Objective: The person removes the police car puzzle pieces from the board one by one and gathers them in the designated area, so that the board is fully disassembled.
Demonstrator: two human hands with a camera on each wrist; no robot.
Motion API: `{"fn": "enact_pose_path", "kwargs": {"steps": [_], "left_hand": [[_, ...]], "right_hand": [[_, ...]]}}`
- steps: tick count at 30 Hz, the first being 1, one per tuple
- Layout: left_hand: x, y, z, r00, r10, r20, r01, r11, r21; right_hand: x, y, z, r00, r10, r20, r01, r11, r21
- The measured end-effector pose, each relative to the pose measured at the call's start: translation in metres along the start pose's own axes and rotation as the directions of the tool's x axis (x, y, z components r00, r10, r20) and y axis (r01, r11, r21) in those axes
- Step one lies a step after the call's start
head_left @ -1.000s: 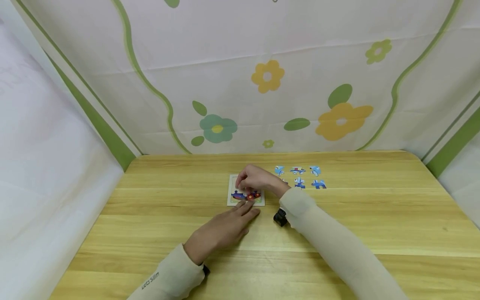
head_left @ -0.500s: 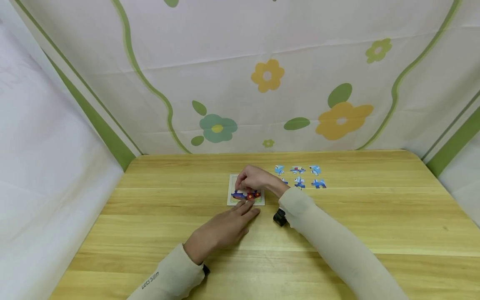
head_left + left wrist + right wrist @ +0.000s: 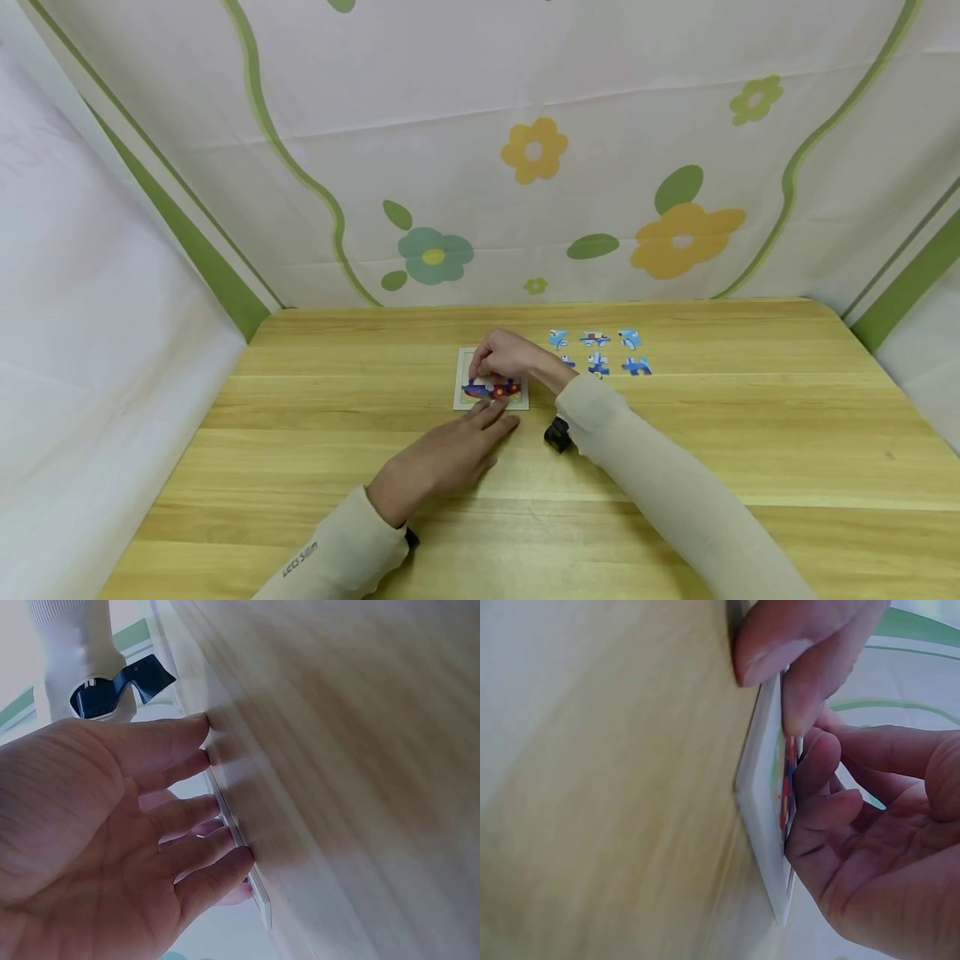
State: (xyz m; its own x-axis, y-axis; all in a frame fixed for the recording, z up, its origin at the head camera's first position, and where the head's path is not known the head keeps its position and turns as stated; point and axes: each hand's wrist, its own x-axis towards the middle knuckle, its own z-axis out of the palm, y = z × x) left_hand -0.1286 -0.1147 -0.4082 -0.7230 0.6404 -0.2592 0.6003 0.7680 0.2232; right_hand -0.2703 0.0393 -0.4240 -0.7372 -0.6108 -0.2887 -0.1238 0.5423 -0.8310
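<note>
A small jigsaw puzzle in a white frame board (image 3: pixel 459 400) lies on the wooden table. Blue-purple and red puzzle pieces (image 3: pixel 476 392) fill its lower part. My left hand (image 3: pixel 450 454) rests at the board's near edge, fingers fairly straight; the left wrist view has those fingertips (image 3: pixel 241 859) on the edge and the tabletop. My right hand (image 3: pixel 510 357) reaches over the board's upper part, fingers curled and pinched down at the pieces. In the right wrist view its curled fingers (image 3: pixel 821 814) touch the puzzle surface (image 3: pixel 787 784); the piece in their pinch is mostly hidden.
Several loose blue puzzle pieces (image 3: pixel 597 364) lie in two rows right of the board, one partly behind the right wrist. Both wrists wear black cameras (image 3: pixel 558 434). A white flowered cloth (image 3: pixel 450 183) stands behind the table's far edge (image 3: pixel 405 310).
Both hands stay nearly in place. The right hand's fingers shift only slightly above the board; the board and the loose pieces lie as before.
</note>
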Motion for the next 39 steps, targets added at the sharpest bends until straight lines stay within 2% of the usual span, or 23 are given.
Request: {"fn": "enact_pose_path", "kwargs": {"steps": [10,22,39], "left_hand": [[0.0006,-0.0009,0.0001,1.000,-0.003,0.001,0.003,1.000,0.000],[-0.0003,-0.0006,0.0001,1.000,0.012,-0.013,-0.012,1.000,0.010],[0.0006,-0.0009,0.0002,1.000,0.015,-0.014,-0.015,1.000,0.009]], "right_hand": [[-0.0029,-0.0029,-0.0017,1.000,0.010,0.000,-0.010,1.000,0.022],[-0.0048,0.0002,-0.0036,0.999,-0.019,0.025,0.017,0.997,0.078],[-0.0055,0.0025,0.0005,0.998,-0.057,0.015,0.055,0.993,0.108]]}}
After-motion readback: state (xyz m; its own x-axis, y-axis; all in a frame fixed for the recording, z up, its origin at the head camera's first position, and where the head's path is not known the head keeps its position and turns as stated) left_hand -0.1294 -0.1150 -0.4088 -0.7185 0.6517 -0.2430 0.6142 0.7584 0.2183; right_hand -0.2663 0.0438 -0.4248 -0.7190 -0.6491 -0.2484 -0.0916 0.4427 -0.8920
